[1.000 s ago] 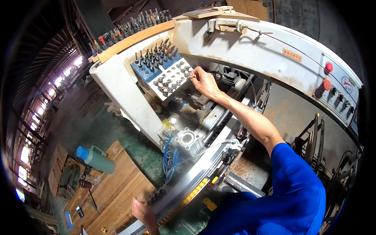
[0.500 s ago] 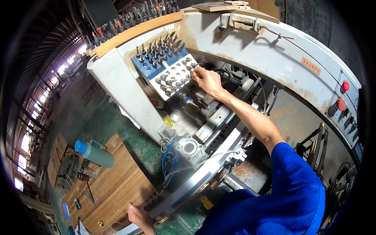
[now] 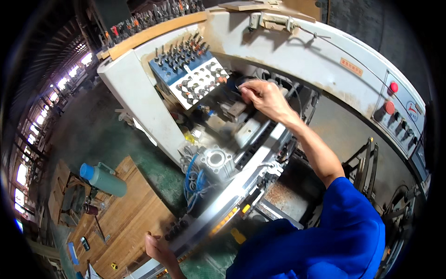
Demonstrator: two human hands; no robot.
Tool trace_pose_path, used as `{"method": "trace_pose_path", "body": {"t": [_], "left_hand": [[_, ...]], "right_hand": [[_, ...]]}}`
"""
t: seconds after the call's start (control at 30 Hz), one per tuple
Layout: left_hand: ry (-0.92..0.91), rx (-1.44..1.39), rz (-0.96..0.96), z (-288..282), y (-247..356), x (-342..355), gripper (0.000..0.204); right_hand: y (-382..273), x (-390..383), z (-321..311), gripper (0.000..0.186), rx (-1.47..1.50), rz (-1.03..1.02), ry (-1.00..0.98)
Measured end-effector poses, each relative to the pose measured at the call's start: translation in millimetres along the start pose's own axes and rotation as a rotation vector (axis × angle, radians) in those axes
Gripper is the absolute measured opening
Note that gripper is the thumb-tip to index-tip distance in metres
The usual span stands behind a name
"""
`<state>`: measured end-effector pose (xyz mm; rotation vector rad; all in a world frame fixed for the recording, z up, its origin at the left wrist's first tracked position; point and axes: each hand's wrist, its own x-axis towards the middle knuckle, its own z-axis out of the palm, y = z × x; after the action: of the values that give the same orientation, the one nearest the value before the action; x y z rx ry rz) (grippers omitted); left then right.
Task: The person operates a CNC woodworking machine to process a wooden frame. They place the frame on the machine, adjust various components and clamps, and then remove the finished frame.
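Observation:
My right hand (image 3: 267,98) is raised over the machine's inner bed, just right of the bit rack. Its thumb and fingers are pinched together; whatever lies between them is too small and blurred to name. The tilted rack has a white lower panel (image 3: 200,76) and a blue upper panel (image 3: 163,72), both holding several dark router bits and collets in round holes. My left hand (image 3: 159,249) is low by the wooden board, beside the metal rail. Its fingers are curled, with a small brownish tip at the top that I cannot identify.
More bits stand along a wooden ledge (image 3: 158,35). A cast metal housing (image 3: 216,159) with blue air hoses (image 3: 191,183) sits below the rack. A green bottle (image 3: 104,179) stands on the wooden board (image 3: 127,204). Red buttons (image 3: 389,107) are on the white panel at right.
My right hand has drawn away from the white panel's right edge, moving right and slightly down, fingers still pinched. The whole view has shifted a little. My left hand stays by the board.

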<state>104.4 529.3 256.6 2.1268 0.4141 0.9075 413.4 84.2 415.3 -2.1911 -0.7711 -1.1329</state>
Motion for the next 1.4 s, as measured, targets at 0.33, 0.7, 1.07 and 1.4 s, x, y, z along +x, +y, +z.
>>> {"method": "trace_pose_path", "body": {"t": [0.33, 0.7, 1.07, 1.4], "left_hand": [[-0.045, 0.053, -0.094, -3.3, 1.6, 2.7, 0.045], [-0.304, 0.010, -0.006, -0.9, -22.4, 6.2, 0.052], [-0.272, 0.091, -0.038, -3.7, -30.0, 11.3, 0.055], [-0.160, 0.110, -0.017, 4.7, 2.9, 6.0, 0.049]], "right_hand": [[-155.6, -112.6, -166.6, 0.021, 0.441, 0.406, -0.065], [-219.4, -307.4, -186.4, 0.022, -0.032, 0.879, -0.208], [-222.9, -339.9, -159.3, 0.021, 0.330, 1.187, -0.376], [-133.4, -270.0, -170.2, 0.023, 0.304, 0.702, -0.171]]}}
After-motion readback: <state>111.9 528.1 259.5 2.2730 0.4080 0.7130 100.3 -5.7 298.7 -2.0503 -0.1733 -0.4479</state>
